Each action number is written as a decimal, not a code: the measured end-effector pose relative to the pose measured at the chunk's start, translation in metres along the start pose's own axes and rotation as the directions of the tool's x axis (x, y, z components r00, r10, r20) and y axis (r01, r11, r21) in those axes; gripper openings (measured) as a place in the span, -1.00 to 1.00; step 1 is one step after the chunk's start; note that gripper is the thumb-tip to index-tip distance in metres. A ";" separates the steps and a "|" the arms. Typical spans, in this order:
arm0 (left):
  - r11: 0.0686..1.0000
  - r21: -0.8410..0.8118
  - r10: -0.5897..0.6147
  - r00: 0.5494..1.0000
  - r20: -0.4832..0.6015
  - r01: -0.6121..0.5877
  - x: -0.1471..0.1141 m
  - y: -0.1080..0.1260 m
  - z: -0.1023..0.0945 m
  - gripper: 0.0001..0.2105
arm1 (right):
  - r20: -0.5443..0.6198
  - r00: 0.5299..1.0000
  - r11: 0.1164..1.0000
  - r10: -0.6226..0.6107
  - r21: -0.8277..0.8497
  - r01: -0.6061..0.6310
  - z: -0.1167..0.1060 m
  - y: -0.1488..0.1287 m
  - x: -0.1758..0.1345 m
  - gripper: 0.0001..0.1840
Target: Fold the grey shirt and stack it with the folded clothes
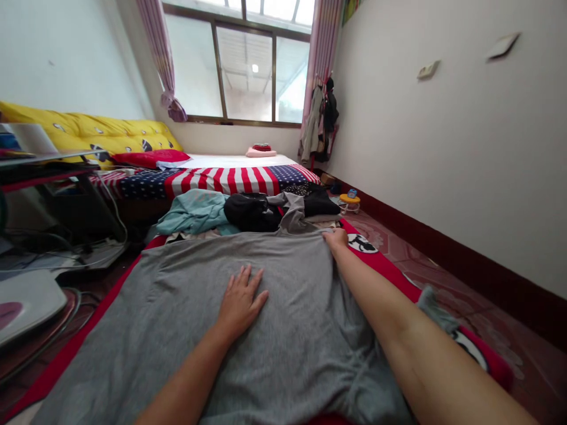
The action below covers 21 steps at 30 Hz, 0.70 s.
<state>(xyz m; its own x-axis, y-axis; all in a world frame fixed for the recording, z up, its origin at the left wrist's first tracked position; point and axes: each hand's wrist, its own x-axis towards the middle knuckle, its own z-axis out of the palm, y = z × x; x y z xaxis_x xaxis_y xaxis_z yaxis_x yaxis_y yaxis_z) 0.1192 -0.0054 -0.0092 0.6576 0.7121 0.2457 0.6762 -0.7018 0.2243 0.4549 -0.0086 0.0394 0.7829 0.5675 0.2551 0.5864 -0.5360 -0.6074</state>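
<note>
A grey T-shirt (186, 295) lies spread over a red cloth (394, 280) with black-and-white patches. My left hand (241, 301) rests flat on the middle of the shirt, fingers spread. At the shirt's far right corner my right hand (337, 237) pinches the fabric's edge. Beyond that edge is a heap of clothes: a light blue garment (195, 211), a black one (252, 211) and a grey piece (292, 209) that runs toward the shirt's far edge. The shirt's near right part is wrinkled and partly hidden behind my right forearm.
A bed with a striped, starred cover (221, 180) stands below the window. To the left are a cluttered desk (57, 159) and a white chair (31, 304). A small yellow stool (349, 199) stands by the right wall. Clothes (319, 118) hang in the corner.
</note>
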 end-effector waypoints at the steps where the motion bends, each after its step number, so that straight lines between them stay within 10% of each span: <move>1: 1.000 0.004 -0.013 1.000 -0.002 0.013 0.000 0.000 0.000 -0.47 | -0.022 1.000 0.999 0.017 -0.031 -0.017 0.000 0.002 0.003 -0.73; 12: 0.997 0.056 -0.057 0.998 -0.002 0.057 -0.002 0.008 0.003 -0.45 | -0.177 0.965 0.965 -0.193 -0.214 0.154 0.015 0.002 -0.018 -0.61; 21: 0.998 0.008 -0.058 0.998 -0.011 0.058 -0.003 0.007 0.002 -0.45 | 0.290 0.855 0.872 -0.430 -0.111 0.477 0.064 -0.090 -0.027 -0.55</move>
<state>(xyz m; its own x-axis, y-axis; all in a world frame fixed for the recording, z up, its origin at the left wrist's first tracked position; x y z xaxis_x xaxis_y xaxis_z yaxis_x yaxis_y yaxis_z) 0.1227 -0.0121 -0.0107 0.6136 0.7516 0.2422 0.7160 -0.6589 0.2305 0.3673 0.0640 0.0390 0.3567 0.8969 0.2614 0.9075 -0.2663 -0.3248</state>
